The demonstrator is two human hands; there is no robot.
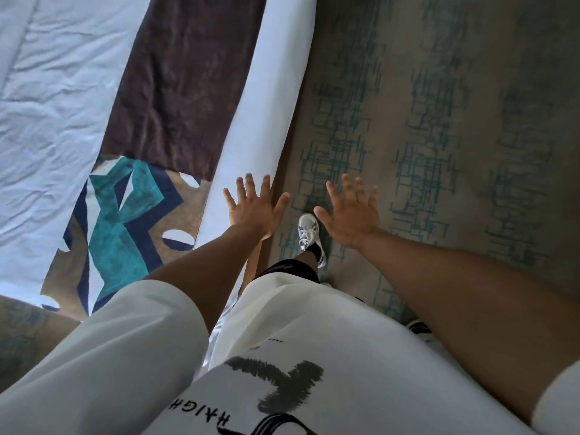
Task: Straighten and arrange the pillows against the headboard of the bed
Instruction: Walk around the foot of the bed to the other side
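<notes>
I look down along the side of a bed (pixel 266 89) covered in a white duvet. Across it lies a bed runner, dark brown with a patterned end in teal, navy and white (pixel 125 221). No pillow and no headboard are in view. My left hand (pixel 254 208) is spread flat with straight fingers over the white edge of the bed; whether it touches the cover I cannot tell. My right hand (pixel 351 211) hovers with its fingers spread above the carpet, holding nothing.
A grey-brown carpet (pixel 439 120) with teal crosshatch marks fills the right side. My foot in a white sneaker (pixel 309 237) stands on it close to the bed's side. My white shirt and sleeves fill the bottom of the view.
</notes>
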